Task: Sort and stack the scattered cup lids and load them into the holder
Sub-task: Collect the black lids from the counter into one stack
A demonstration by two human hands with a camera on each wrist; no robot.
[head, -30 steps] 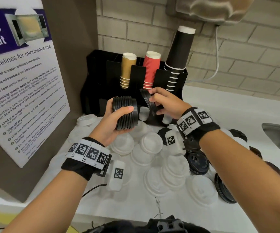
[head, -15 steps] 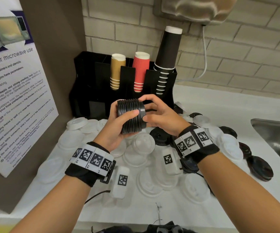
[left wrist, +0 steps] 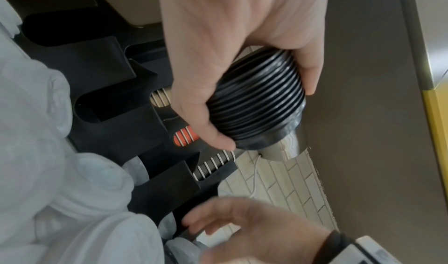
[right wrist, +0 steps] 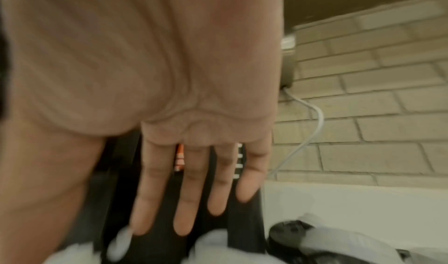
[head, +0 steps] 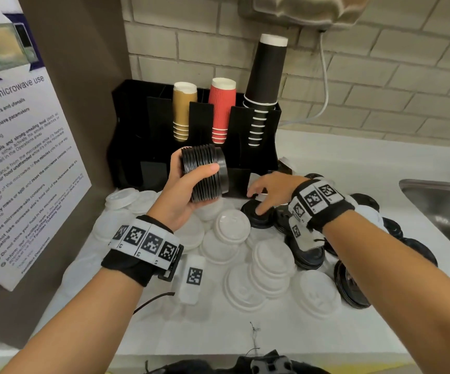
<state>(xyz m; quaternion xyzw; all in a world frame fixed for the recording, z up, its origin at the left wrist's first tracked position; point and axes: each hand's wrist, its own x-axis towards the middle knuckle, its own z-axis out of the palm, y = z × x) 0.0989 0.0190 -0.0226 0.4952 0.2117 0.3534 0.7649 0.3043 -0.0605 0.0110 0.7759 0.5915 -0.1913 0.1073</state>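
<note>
Two hands work before the holder point(head: 199, 125): the left hand point(head: 183, 195) grasps a black lid stack point(head: 205, 172) sideways. Right hand point(head: 269, 191), fingers spread loose, touches a black lid point(head: 259, 218) among scattered lids.

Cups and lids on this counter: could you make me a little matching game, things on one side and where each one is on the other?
Things:
1. stack of black lids
2. red cups
3. tall black cups
4. white lids

Places:
A. rightmost slot of the holder
B. scattered on the counter
C. gripped in the left hand
D. holder slot between gold and black cups

Pairs: 1-C, 2-D, 3-A, 4-B
</note>
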